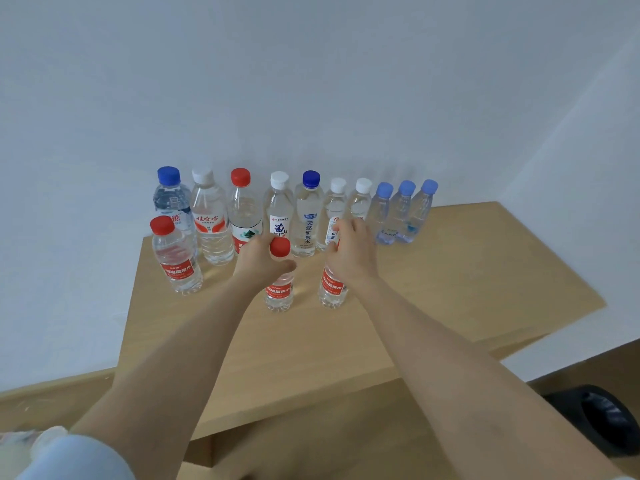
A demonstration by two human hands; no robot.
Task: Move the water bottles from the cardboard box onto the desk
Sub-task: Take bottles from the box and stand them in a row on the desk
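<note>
Head view: the left hand (259,263) and right hand (351,252) reach forward side by side at the centre of the frame, each gripping one water bottle near its top. The left bottle (278,292) stands upright, its long axis vertical. Its red cap (280,247) pokes up above the left fingers (290,265), which are curled round the shoulder just under it. The right bottle (332,285) is upright too. The right hand's fingers wrap over its upper part and hide the cap. Both bodies hang straight down from the fingers, bases at the desk (450,271); they look set down, though contact is hard to confirm. Each hand is nearest its own bottle, so the release probably calls for opening the fingers and lifting clear without tipping. A third red-capped bottle (176,261) stands at centre left, well apart. The back row (306,216) lines the wall just behind the hands. The cardboard box is out of frame.
</note>
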